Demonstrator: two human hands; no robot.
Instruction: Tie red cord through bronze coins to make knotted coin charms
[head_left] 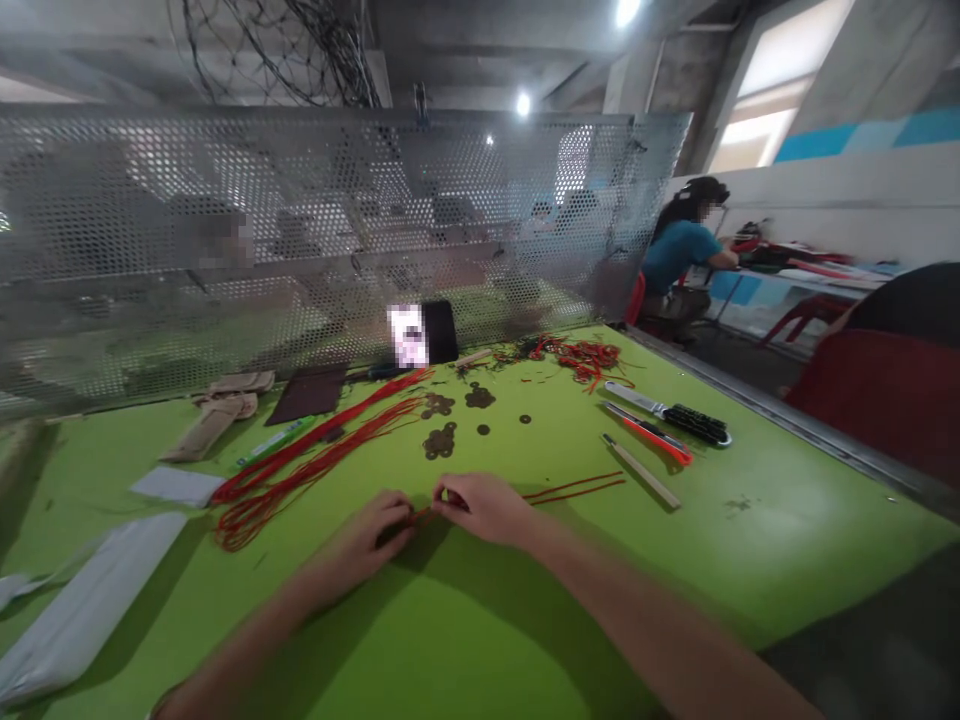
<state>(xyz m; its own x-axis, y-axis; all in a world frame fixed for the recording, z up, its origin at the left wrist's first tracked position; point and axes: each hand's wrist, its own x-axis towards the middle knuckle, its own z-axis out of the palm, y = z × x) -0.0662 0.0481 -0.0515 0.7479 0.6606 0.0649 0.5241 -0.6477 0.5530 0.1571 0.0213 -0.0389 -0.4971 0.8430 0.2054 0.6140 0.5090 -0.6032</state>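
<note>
My left hand (pixel 371 535) and my right hand (pixel 484 505) meet low over the green table (pixel 465 640), both pinched on a short piece of red cord (pixel 574 489) whose loose ends trail off to the right. Just beyond my hands lie small piles of dark round coins (pixel 441 440). A long bundle of red cords (pixel 315 455) stretches away to the left of my left hand.
A black-handled knife (pixel 671 410), an orange cutter (pixel 649 432) and a wooden stick (pixel 641 470) lie to the right. A tangle of red cord (pixel 589 355) and a phone (pixel 424 333) sit by the perforated metal screen (pixel 300 230). Another person (pixel 686 245) works at the far right.
</note>
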